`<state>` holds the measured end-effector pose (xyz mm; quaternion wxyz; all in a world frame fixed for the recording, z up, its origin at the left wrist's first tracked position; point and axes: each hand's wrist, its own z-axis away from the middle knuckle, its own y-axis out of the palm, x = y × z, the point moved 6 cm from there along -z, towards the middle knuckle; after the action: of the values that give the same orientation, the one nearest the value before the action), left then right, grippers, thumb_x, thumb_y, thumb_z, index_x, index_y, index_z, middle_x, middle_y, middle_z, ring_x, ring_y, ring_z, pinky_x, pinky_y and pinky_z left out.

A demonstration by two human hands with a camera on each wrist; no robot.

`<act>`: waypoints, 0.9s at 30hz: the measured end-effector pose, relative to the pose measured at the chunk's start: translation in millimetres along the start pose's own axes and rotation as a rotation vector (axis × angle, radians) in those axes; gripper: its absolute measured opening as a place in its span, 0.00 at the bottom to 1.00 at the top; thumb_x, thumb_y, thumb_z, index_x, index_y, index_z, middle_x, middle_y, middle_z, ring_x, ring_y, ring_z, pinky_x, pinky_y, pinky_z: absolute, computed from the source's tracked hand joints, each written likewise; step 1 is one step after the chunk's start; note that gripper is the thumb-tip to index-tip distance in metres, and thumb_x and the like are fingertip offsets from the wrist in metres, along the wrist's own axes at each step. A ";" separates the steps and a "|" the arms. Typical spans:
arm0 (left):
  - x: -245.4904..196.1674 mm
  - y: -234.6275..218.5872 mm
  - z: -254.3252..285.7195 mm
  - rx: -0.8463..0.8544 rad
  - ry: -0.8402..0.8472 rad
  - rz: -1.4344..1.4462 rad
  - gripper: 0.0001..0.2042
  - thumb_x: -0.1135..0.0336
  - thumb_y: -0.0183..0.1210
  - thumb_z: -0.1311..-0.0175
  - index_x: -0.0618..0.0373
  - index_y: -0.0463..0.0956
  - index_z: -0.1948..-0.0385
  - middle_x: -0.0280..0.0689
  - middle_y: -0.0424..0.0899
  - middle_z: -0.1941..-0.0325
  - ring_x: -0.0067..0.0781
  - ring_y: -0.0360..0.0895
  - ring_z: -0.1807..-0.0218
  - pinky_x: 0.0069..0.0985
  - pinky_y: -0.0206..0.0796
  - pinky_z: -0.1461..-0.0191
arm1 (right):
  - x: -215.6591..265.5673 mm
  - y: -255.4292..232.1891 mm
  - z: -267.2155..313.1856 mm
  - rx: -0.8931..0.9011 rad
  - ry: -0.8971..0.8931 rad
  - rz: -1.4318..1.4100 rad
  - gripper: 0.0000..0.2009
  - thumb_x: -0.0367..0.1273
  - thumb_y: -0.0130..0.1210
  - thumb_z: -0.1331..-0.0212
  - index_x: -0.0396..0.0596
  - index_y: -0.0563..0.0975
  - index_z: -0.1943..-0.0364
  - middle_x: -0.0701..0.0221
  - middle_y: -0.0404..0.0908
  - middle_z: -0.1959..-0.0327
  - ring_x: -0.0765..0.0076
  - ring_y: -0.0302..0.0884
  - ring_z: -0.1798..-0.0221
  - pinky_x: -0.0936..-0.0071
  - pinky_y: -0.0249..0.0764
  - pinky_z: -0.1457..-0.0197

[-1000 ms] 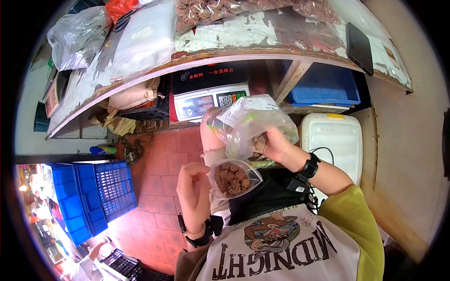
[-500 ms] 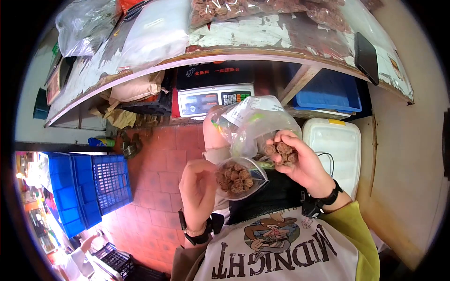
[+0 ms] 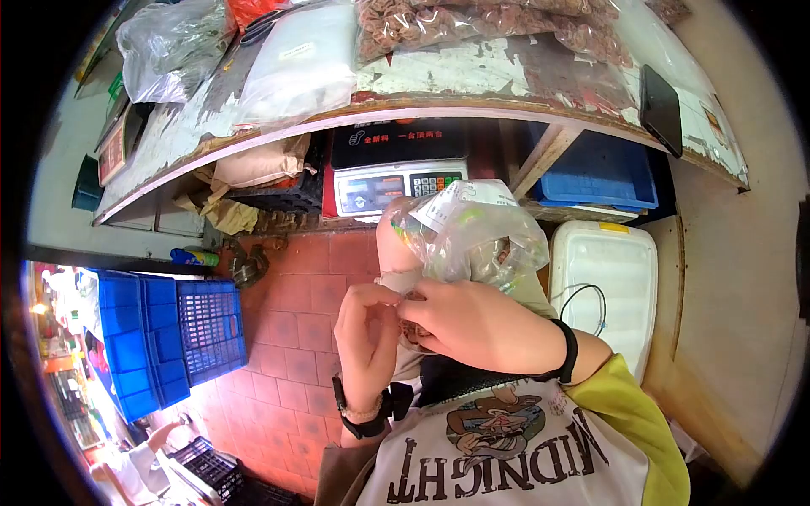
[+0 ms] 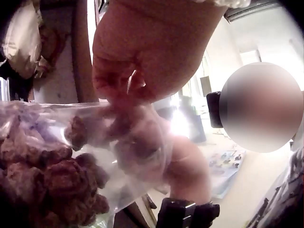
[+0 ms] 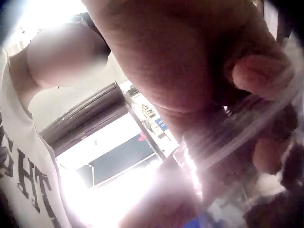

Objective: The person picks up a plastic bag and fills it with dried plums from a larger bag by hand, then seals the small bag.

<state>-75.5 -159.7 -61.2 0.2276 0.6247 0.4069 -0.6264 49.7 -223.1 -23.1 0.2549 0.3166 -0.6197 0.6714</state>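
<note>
My left hand pinches the rim of a small clear plastic bag. Wrinkled brown dried plums fill its lower part in the left wrist view. My right hand reaches across into the bag's mouth, its fingers curled around dried plums and seen through the plastic. From above, the right hand covers most of the small bag. Just beyond it, a larger clear bag with a white label lies open on my lap.
A scale stands beneath the worn shelf, which bears bagged dried plums, plastic bags and a phone. A white lidded box stands at right, blue crates at left.
My right hand came out of the larger bag with a handful of dried plums, then moved left into the small bag's mouth. The left hand keeps its pinch on the small bag.
</note>
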 end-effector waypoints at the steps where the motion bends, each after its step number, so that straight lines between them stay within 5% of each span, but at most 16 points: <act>1: -0.2 -0.4 -0.1 -0.005 0.004 -0.020 0.08 0.85 0.51 0.39 0.64 0.73 0.62 0.40 0.76 0.60 0.28 0.76 0.62 0.22 0.69 0.58 | -1.8 1.8 -0.9 0.004 0.012 0.013 0.07 0.31 0.58 0.43 0.44 0.76 0.63 0.60 0.78 0.63 0.46 0.79 0.62 0.55 0.75 0.60; 8: -0.2 -0.9 0.0 -0.019 0.027 0.011 0.08 0.85 0.50 0.39 0.64 0.73 0.62 0.39 0.76 0.61 0.28 0.76 0.62 0.22 0.69 0.57 | -1.7 4.7 -4.1 0.088 -0.004 -0.013 0.07 0.24 0.57 0.50 0.37 0.76 0.67 0.52 0.78 0.60 0.43 0.80 0.61 0.56 0.77 0.60; 17: 14.2 -0.9 2.8 -0.049 -0.038 0.145 0.08 0.85 0.49 0.37 0.64 0.71 0.60 0.35 0.74 0.62 0.20 0.71 0.63 0.17 0.64 0.60 | 8.3 -14.0 0.8 -0.093 -0.068 -0.211 0.20 0.21 0.57 0.51 0.42 0.67 0.52 0.55 0.75 0.58 0.41 0.78 0.58 0.55 0.76 0.60; 19: 7.5 0.5 1.3 -0.061 0.020 0.147 0.08 0.85 0.49 0.38 0.64 0.71 0.60 0.35 0.74 0.62 0.19 0.70 0.64 0.17 0.63 0.59 | 7.5 -12.9 -1.8 -0.200 -0.120 -0.389 0.18 0.23 0.58 0.44 0.47 0.69 0.50 0.69 0.71 0.60 0.70 0.75 0.70 0.74 0.71 0.68; 22: 9.9 -1.4 5.6 -0.065 -0.013 0.124 0.08 0.85 0.50 0.38 0.64 0.70 0.61 0.35 0.74 0.62 0.20 0.71 0.63 0.18 0.64 0.58 | 3.6 -7.7 -0.3 -0.277 -0.152 -0.656 0.16 0.25 0.56 0.40 0.47 0.68 0.49 0.74 0.67 0.57 0.81 0.70 0.68 0.82 0.67 0.66; 27: 2.2 0.6 5.5 -0.100 0.037 0.189 0.07 0.86 0.50 0.38 0.63 0.69 0.64 0.35 0.75 0.60 0.19 0.72 0.63 0.17 0.66 0.60 | -19.2 12.1 -8.2 -0.224 -0.164 -0.885 0.15 0.27 0.53 0.36 0.46 0.65 0.48 0.74 0.64 0.51 0.82 0.67 0.60 0.82 0.66 0.57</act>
<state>-78.6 -163.9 -64.1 0.3092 0.6595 0.3809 -0.5695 52.8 -215.2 -45.7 0.4997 0.5735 -0.5116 0.3997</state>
